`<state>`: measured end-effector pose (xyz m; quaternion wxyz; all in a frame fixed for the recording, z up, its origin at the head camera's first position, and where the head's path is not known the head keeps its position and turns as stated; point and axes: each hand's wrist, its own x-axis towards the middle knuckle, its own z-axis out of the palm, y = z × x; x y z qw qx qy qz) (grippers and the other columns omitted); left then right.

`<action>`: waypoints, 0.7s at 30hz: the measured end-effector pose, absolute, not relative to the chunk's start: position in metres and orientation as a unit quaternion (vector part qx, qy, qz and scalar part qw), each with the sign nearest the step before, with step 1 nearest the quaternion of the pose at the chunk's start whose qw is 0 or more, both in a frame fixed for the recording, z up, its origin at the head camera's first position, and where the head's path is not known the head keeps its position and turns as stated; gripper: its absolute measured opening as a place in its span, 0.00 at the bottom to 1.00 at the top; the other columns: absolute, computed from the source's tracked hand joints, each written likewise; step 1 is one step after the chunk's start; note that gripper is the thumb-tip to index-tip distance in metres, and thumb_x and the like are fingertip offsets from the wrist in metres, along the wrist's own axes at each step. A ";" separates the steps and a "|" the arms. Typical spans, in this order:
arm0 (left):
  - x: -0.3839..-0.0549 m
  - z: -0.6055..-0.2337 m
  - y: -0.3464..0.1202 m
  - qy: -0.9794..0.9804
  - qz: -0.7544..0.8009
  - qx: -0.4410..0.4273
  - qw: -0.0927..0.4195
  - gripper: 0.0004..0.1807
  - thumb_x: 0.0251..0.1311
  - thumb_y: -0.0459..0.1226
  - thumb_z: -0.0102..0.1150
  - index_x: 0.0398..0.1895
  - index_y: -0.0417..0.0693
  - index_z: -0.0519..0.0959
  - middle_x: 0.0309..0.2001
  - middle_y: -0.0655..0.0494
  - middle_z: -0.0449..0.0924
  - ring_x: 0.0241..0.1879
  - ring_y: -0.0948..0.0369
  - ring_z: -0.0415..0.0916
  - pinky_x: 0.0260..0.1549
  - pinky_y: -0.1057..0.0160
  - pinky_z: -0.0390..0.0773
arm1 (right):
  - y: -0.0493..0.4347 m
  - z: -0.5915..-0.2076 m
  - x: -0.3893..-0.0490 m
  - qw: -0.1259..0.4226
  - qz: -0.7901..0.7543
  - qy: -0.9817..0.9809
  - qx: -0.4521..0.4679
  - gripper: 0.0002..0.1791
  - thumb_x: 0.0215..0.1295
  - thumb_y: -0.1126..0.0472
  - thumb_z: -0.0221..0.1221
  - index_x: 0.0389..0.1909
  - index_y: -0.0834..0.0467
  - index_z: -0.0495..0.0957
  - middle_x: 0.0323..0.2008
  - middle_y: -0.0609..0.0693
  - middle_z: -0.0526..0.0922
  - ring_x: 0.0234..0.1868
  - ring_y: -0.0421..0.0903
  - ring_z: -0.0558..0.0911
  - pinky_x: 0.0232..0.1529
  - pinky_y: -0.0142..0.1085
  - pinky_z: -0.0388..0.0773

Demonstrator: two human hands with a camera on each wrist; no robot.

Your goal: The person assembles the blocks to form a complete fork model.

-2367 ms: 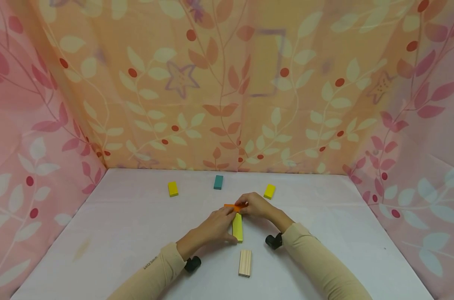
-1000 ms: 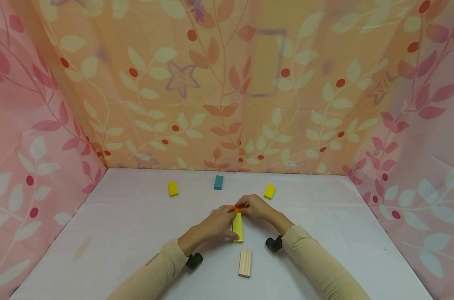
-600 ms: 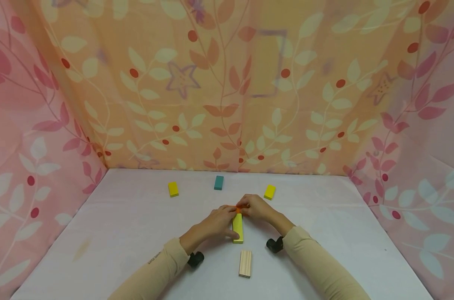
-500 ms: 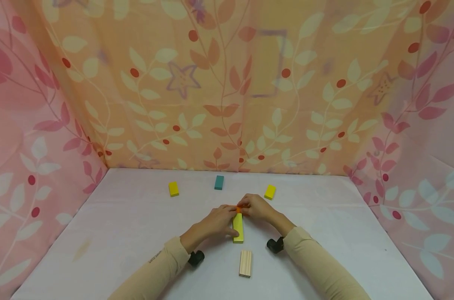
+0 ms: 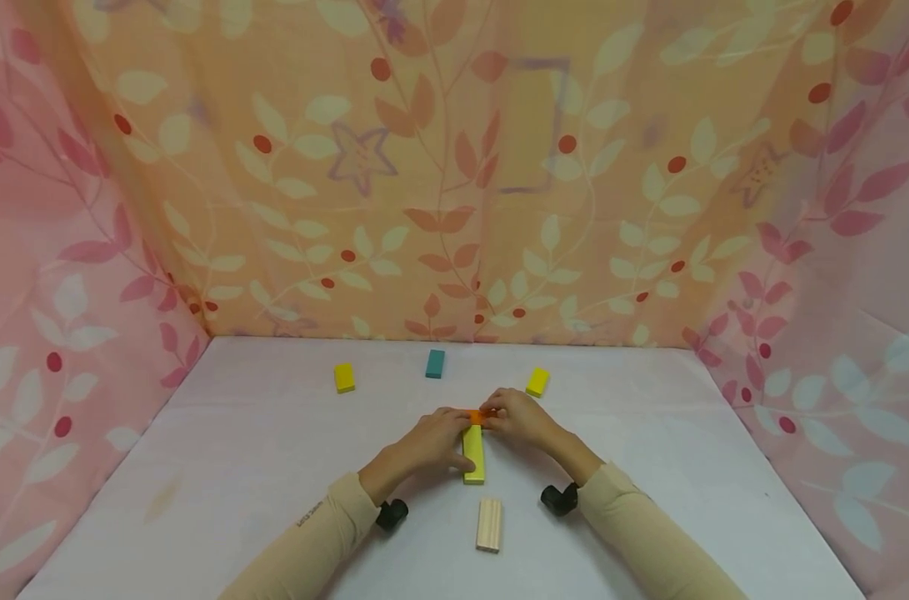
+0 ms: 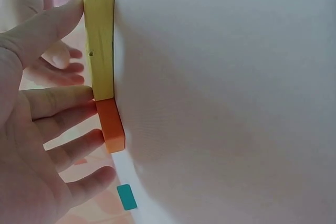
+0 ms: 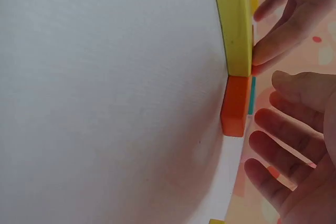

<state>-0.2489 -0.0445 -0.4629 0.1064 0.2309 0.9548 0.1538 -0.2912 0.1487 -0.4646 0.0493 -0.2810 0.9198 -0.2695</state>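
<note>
A long yellow-green block (image 5: 473,457) lies on the table, its far end against an orange block (image 5: 475,416) set crosswise. My left hand (image 5: 437,440) rests along the yellow-green block. In the left wrist view its thumb (image 6: 65,17) touches that block, and its nearly straight index finger (image 6: 68,98) reaches the joint with the orange block (image 6: 111,124). My right hand (image 5: 524,417) is beside the orange block's right end. The right wrist view shows its spread fingers (image 7: 281,121) apart from the orange block (image 7: 235,106), holding nothing.
Nearer the person lies a ridged plain wood block (image 5: 489,525). Toward the back are a yellow block (image 5: 345,377), a teal block (image 5: 435,363) and another yellow block (image 5: 538,382). Patterned cloth (image 5: 454,167) encloses the white table (image 5: 274,433) at back and sides.
My right hand has loosened and drawn slightly right from the orange block, which shows more now. My left hand stays nearly still on the yellow-green block. The head view shifted a little.
</note>
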 end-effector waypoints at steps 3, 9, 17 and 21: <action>-0.247 -0.464 -0.046 0.956 0.155 0.227 0.104 0.41 0.46 0.54 0.73 0.63 0.47 0.74 0.65 0.54 0.74 0.65 0.53 0.67 0.63 0.48 0.69 | 0.151 -0.463 -0.282 0.041 -0.258 0.920 -0.291 0.11 0.63 0.61 0.63 0.45 0.58 0.85 0.43 0.49 0.84 0.47 0.48 0.80 0.54 0.46 0.78; -0.244 -0.465 -0.045 0.957 0.146 0.228 0.109 0.37 0.47 0.54 0.73 0.59 0.46 0.77 0.64 0.53 0.74 0.64 0.53 0.68 0.63 0.49 0.70 | 0.163 -0.459 -0.261 0.015 -0.251 0.917 -0.310 0.12 0.64 0.60 0.63 0.46 0.59 0.84 0.44 0.51 0.84 0.48 0.50 0.80 0.54 0.48 0.78; -0.246 -0.461 -0.042 0.958 0.142 0.224 0.113 0.36 0.48 0.55 0.72 0.59 0.48 0.77 0.67 0.54 0.72 0.67 0.53 0.65 0.66 0.48 0.68 | 0.171 -0.451 -0.228 0.018 -0.275 0.915 -0.293 0.15 0.63 0.57 0.64 0.50 0.57 0.83 0.47 0.48 0.83 0.50 0.48 0.81 0.54 0.49 0.79; -0.248 -0.461 -0.043 0.957 0.145 0.225 0.113 0.36 0.48 0.55 0.72 0.60 0.48 0.77 0.67 0.54 0.71 0.68 0.53 0.64 0.66 0.49 0.67 | 0.171 -0.449 -0.214 0.021 -0.288 0.913 -0.288 0.15 0.63 0.57 0.64 0.49 0.57 0.83 0.47 0.47 0.83 0.50 0.48 0.81 0.53 0.48 0.79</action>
